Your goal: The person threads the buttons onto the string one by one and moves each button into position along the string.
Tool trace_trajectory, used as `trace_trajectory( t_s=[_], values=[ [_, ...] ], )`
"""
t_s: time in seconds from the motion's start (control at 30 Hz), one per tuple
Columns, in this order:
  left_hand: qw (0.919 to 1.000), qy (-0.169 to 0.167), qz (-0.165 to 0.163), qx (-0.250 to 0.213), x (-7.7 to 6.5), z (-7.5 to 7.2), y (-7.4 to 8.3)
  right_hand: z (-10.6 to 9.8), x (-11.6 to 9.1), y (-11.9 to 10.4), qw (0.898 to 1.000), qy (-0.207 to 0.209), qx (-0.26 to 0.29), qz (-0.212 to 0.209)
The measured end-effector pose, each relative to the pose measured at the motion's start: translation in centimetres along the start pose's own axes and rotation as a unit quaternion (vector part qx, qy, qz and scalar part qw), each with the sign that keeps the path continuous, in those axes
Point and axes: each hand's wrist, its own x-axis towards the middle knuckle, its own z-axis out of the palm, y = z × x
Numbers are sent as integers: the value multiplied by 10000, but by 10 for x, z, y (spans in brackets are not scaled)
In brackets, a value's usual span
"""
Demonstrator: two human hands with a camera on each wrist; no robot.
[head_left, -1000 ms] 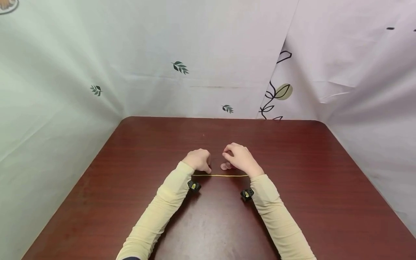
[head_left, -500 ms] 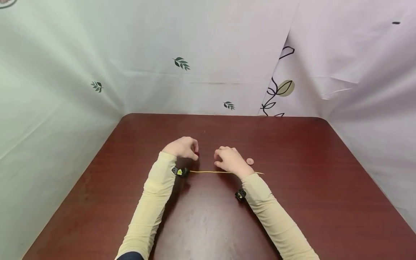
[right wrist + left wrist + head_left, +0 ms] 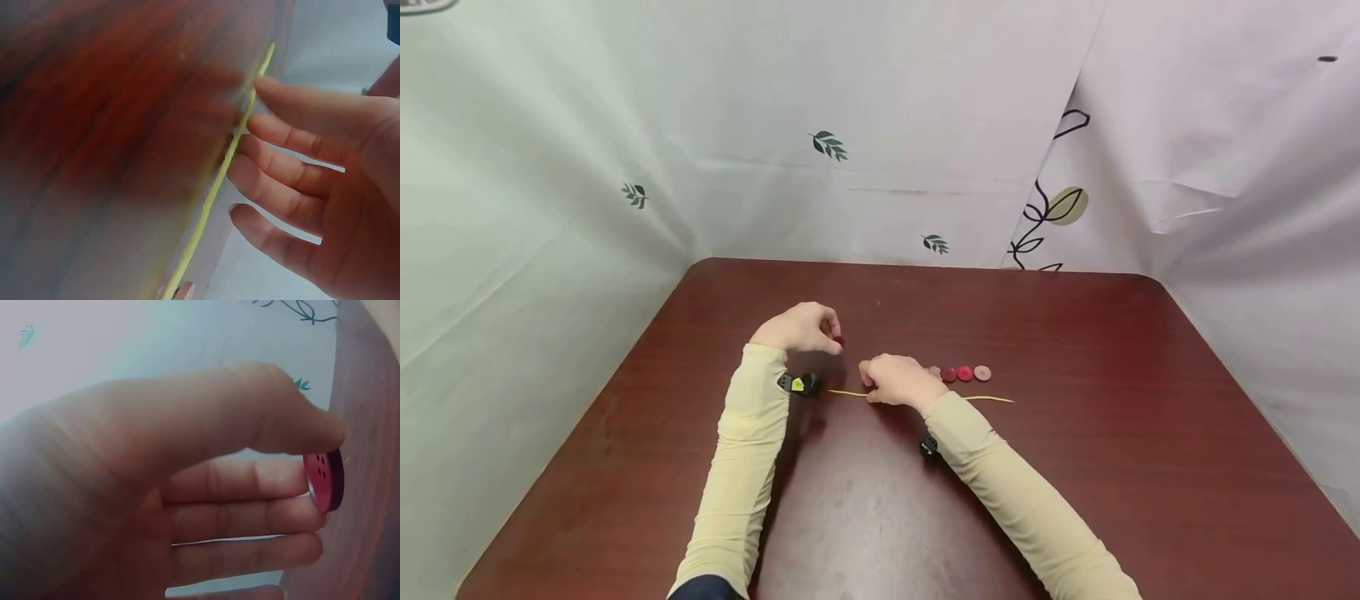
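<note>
My left hand (image 3: 797,327) is raised over the left part of the table, pinching a dark red button (image 3: 324,481) between thumb and fingertips. Its round face with several holes shows in the left wrist view. Lower and to the right, my right hand (image 3: 898,381) is down at a yellow cord (image 3: 209,203) stretched across the table. The right thumb tip overlaps the cord near its left end, while the loosely bent fingers spread behind it. Small dark shapes show at those fingertips. Beyond the right hand lies a row with a red button (image 3: 965,373) and a pink button (image 3: 982,373).
In that row, a darker red button (image 3: 948,374) and a pale one (image 3: 934,372) sit close to the right hand, which partly covers the row. The brown table (image 3: 1090,467) has pale printed curtains (image 3: 760,200) along its back and sides.
The left hand has moved left and away, and a red button now shows in its fingers. The right hand has shifted left along the cord, uncovering several buttons behind it.
</note>
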Motion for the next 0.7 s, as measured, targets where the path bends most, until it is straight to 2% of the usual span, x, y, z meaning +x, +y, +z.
trace_trajectory(
  t_s=[0.23,0.37,0.5,0.6,0.7],
  values=[
    [9995,66,235,-182,-1,2,1,3,-1,-2,9992,-398,74,-25],
    [9984,49,486,-296,1,4,1,3,-5,-1,9994,-285,195,-49],
    [9968,17,720,-343,2,6,2,1,-10,2,9980,-55,631,33],
    [9953,-25,901,-350,4,7,1,1,-13,5,9956,-86,922,167],
    [9940,-50,1040,-331,6,7,2,1,-16,9,9949,-73,999,96]
  ],
)
